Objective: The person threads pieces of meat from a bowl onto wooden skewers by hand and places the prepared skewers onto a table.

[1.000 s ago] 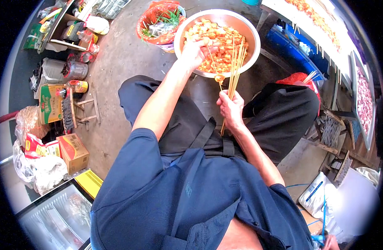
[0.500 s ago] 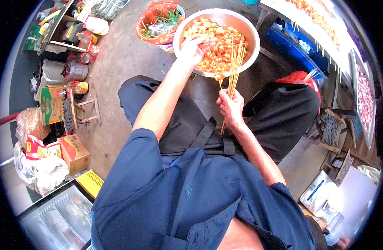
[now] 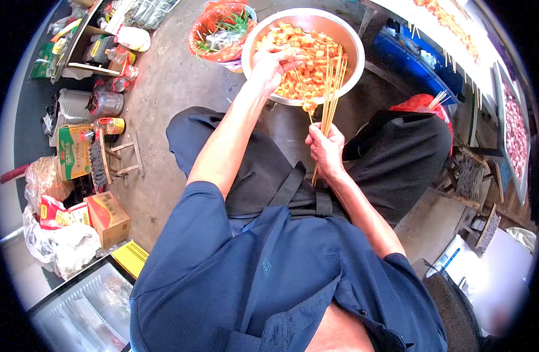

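A wide metal bowl [image 3: 356, 66] full of orange-red, sauced chunks of meat [image 3: 322, 64] stands in front of my knees. Over its left side my left hand [image 3: 271, 66] has its fingers bent together; whatever is between them blends with the meat. My right hand [image 3: 326, 151], closed, grips a bunch of thin wooden skewers [image 3: 334, 88] that fan upward in front of the bowl. One separate skewer leans left from that hand, its tip close to my left fingers. On it, low down, sits one meat chunk [image 3: 310, 106].
Left of the bowl is a bucket [image 3: 234, 63] with a red bag and green stalks. At right are a blue crate [image 3: 410, 67], a white table edge [image 3: 398, 14] bearing skewered meat, and a tray [image 3: 514, 132] of pinkish pieces. A small stool [image 3: 125, 155] and boxes [image 3: 108, 218] stand left.
The view has shifted slightly. Both hands keep nearly the same pose, and the single chunk stays low on its skewer.
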A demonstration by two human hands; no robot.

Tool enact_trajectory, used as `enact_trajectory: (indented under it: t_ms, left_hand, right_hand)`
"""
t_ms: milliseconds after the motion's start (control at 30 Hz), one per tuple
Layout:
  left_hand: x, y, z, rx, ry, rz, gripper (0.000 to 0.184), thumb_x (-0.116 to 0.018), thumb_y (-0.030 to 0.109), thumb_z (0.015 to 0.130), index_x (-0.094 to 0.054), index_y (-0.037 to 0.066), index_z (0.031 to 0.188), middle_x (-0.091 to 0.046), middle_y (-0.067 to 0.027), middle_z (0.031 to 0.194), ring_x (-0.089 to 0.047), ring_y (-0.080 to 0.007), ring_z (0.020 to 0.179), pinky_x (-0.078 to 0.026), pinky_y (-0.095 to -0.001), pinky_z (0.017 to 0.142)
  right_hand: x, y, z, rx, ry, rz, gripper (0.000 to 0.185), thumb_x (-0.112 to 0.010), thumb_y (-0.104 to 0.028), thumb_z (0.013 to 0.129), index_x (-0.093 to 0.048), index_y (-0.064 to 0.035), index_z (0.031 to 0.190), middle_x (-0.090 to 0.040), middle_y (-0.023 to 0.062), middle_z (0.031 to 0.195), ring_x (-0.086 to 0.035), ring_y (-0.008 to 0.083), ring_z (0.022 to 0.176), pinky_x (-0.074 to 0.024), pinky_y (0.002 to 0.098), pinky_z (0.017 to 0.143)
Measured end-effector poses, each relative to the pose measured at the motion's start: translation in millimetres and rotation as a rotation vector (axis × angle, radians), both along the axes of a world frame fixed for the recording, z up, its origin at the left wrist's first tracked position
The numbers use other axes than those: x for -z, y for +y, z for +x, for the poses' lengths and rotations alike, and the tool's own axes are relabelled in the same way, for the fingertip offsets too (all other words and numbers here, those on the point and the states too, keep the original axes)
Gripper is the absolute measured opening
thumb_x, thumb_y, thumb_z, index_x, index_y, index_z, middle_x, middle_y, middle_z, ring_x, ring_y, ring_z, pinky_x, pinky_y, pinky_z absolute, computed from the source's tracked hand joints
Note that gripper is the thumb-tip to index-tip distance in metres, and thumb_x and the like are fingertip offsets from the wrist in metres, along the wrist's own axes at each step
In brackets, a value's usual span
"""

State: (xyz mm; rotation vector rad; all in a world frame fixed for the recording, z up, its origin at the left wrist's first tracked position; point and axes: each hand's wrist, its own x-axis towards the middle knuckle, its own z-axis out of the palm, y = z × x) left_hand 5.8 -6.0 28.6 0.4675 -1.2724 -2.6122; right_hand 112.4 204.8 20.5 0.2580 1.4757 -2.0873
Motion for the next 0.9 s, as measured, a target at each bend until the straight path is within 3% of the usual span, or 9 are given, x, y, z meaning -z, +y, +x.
enact_trajectory:
  t_ms: [133, 300, 400, 633, 700, 867, 900]
  left_hand:
    - [-1, -2, 0, 0.039, -0.066, -0.033, 0.031, -0.055, -0.004, 0.083, -0.045, -0.008, 0.113, -0.063, -0.0213, 0.092, -0.066, -0.0326, 0.080, -0.059, -0.0399, 0.070]
    - [6, 5, 2, 0.011, -0.124, -0.026, 0.019, -0.053, -0.003, 0.082, -0.055, -0.012, 0.098, -0.064, -0.0227, 0.090, -0.067, -0.0324, 0.077, -0.059, -0.0396, 0.068]
    - [10, 9, 3, 0.094, -0.169, -0.027, 0.024, -0.055, -0.004, 0.080, -0.054, -0.008, 0.104, -0.064, -0.0198, 0.090, -0.067, -0.0320, 0.077, -0.059, -0.0380, 0.066]
    - [12, 22, 12, 0.103, -0.176, -0.121, 0.017, -0.055, -0.002, 0.081, -0.058, -0.008, 0.097, -0.066, -0.0183, 0.090, -0.068, -0.0309, 0.076, -0.058, -0.0391, 0.064]
    - [18, 33, 19, 0.227, -0.255, -0.134, 0.021, -0.058, -0.005, 0.078, -0.052, -0.010, 0.098, -0.064, -0.0232, 0.084, -0.068, -0.0318, 0.072, -0.059, -0.0393, 0.062]
    - [11, 37, 19, 0.244, -0.142, -0.052, 0.017, -0.058, -0.003, 0.079, -0.054, -0.008, 0.095, -0.066, -0.0220, 0.088, -0.069, -0.0289, 0.073, -0.059, -0.0398, 0.067]
    - [6, 40, 22, 0.318, -0.214, -0.082, 0.019, -0.059, -0.001, 0.081, -0.056, -0.007, 0.099, -0.066, -0.0219, 0.092, -0.068, -0.0307, 0.082, -0.058, -0.0413, 0.073]
  right_hand:
    - [4, 1, 1, 0.006, 0.016, 0.007, 0.007, -0.059, -0.012, 0.087, -0.056, -0.0067, 0.086, -0.055, 0.0002, 0.060, -0.037, 0.0029, 0.039, -0.0267, 0.0189, 0.035]
    - [13, -2, 9, 0.060, 0.157, 0.117, 0.006, -0.059, -0.009, 0.086, -0.057, -0.0035, 0.086, -0.055, 0.0001, 0.060, -0.047, 0.0056, 0.048, -0.0359, 0.0204, 0.044]
    - [16, -1, 11, 0.074, 0.137, 0.139, 0.004, -0.058, -0.007, 0.086, -0.057, -0.0028, 0.086, -0.055, 0.0001, 0.060, -0.051, 0.0065, 0.052, -0.0385, 0.0209, 0.047]
    - [15, -1, 12, 0.079, 0.105, 0.153, 0.005, -0.058, -0.008, 0.086, -0.057, -0.0032, 0.085, -0.055, 0.0001, 0.060, -0.047, 0.0057, 0.048, -0.0357, 0.0208, 0.044]
    - [4, -1, 5, 0.070, 0.087, 0.095, 0.007, -0.059, -0.010, 0.086, -0.057, -0.0038, 0.086, -0.055, 0.0002, 0.060, -0.043, 0.0047, 0.045, -0.0329, 0.0199, 0.041]
    - [-1, 2, -5, 0.068, 0.024, 0.041, 0.008, -0.060, -0.013, 0.086, -0.056, -0.0057, 0.085, -0.055, 0.0006, 0.059, -0.037, 0.0035, 0.039, -0.0273, 0.0190, 0.035]
    - [1, 1, -5, 0.064, 0.000, 0.019, 0.008, -0.060, -0.012, 0.086, -0.056, -0.0059, 0.085, -0.054, 0.0006, 0.058, -0.037, 0.0036, 0.038, -0.0265, 0.0191, 0.034]
